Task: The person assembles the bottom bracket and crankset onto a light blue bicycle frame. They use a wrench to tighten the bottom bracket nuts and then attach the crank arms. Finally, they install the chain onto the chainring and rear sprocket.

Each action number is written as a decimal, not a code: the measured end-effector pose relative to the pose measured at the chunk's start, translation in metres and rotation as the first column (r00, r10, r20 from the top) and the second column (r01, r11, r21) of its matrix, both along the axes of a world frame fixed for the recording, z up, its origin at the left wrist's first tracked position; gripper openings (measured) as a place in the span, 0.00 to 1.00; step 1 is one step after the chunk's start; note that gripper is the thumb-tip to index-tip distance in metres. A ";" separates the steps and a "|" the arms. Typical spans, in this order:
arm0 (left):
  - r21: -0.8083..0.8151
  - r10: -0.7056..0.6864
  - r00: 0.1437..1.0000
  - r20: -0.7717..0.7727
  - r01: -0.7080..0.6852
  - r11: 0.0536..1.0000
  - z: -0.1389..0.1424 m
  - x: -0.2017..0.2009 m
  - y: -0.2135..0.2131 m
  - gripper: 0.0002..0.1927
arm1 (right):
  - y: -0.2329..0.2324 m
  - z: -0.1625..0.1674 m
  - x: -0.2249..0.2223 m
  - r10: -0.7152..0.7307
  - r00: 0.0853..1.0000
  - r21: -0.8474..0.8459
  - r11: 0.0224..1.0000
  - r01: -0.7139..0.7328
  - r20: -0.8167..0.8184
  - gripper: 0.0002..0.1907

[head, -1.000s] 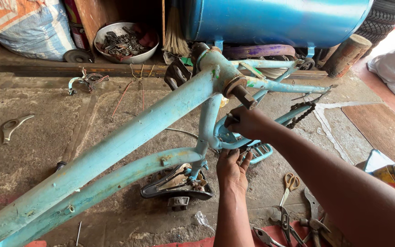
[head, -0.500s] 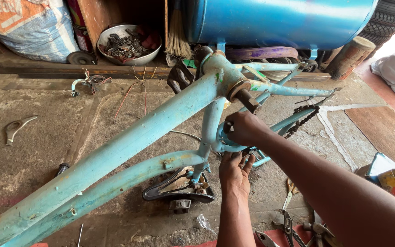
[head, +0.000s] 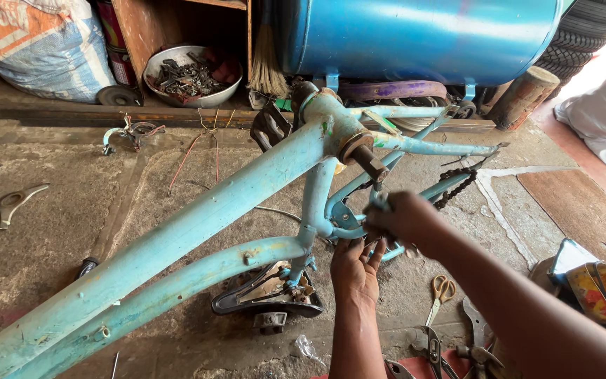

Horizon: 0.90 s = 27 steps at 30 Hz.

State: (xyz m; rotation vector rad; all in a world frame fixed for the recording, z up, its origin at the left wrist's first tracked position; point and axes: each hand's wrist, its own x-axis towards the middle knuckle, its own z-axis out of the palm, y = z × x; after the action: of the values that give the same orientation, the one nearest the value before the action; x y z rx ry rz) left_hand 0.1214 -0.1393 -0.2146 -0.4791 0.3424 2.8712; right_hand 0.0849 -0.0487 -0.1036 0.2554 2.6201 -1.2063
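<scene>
Overhead, orange-and-white sack [head: 19, 42] beside blue drum [head: 422, 38]

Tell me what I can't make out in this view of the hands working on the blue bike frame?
- Head view: what the right hand grips; its fingers cover it.
- Left hand fingertips, behind the right hand.
- Bike frame front end, cut by the left edge.
- Bowl contents: too small.

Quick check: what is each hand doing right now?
Left hand: fingers up against the bike frame; grip cannot be told.
Right hand: closed around something on the frame.
</scene>
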 end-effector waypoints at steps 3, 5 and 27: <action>0.016 -0.007 1.000 -0.009 0.007 1.000 -0.002 0.000 0.001 0.20 | -0.007 0.000 0.018 0.013 1.000 0.238 0.971 -0.013 0.003 0.13; 0.018 -0.005 1.000 -0.013 0.005 1.000 -0.002 0.000 0.002 0.21 | -0.009 0.000 0.021 -0.050 0.997 0.054 0.997 0.054 -0.061 0.12; -0.187 -0.032 0.994 0.106 0.052 0.981 -0.002 0.003 0.000 0.12 | -0.026 0.009 -0.014 0.451 0.847 0.581 0.783 -0.223 -0.283 0.12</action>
State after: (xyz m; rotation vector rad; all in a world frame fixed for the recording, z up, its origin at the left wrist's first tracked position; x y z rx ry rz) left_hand 0.1244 -0.1397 -0.2165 -0.6420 0.6037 2.7733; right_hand 0.0711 -0.0743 -0.0943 -0.4334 3.1289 -0.4153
